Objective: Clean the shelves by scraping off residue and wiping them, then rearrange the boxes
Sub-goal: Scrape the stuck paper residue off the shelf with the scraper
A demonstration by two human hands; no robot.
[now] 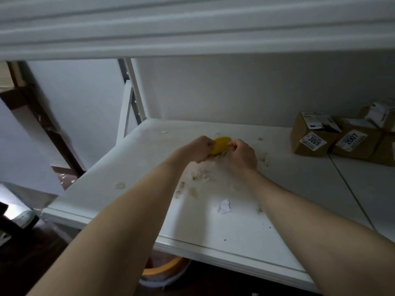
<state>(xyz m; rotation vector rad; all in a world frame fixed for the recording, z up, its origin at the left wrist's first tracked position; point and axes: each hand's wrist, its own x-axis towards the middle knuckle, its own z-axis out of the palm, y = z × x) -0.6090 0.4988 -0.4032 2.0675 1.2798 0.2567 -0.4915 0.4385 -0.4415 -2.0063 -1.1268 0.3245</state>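
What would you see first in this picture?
The bright yellow scraper, held by the left hand and right hand over the middle of the white shelf. Crumbly brown residue is scattered around it, and cardboard boxes with numbered labels sit at the far right.

One yellow scraper point(221, 144), one paper scrap point(224, 207), four boxes point(310, 144) (two numbered)

Both hands meet over the white shelf point(149, 210): the left hand point(199, 148) and right hand point(241, 154) grip a yellow scraper point(220, 144) pressed into beige residue point(198, 177). A torn paper scrap point(224, 207) lies nearer the front edge. Cardboard boxes point(314, 137) labelled 3005 and 2007 sit far right
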